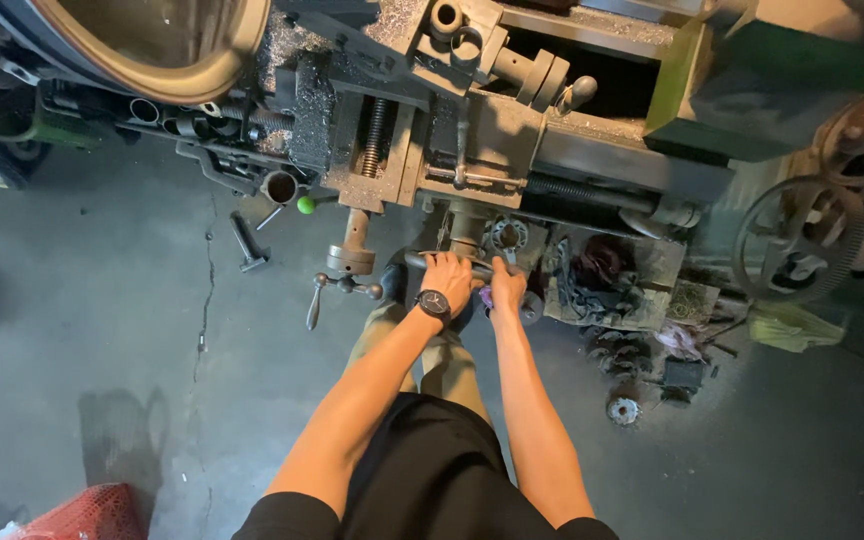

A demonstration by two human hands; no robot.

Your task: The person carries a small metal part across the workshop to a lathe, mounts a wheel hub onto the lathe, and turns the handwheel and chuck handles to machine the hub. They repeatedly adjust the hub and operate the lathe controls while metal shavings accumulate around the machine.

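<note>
My left hand [447, 276] and right hand [507, 284], grips clenched, grasp the dark, grimy horizontal steel lever [480, 268] on the grey lathe carriage [482, 140].

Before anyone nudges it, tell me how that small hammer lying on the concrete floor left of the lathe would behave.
The hammer looks all metal, so probably stiff and heavy for its size. Lying flat on the rough, cracked floor, it would likely scrape and pivot about its head rather than roll.

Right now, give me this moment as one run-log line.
left hand: gripping handwheel rim, wristwatch on | right hand: on the rim beside it | lathe above | concrete floor below
</note>
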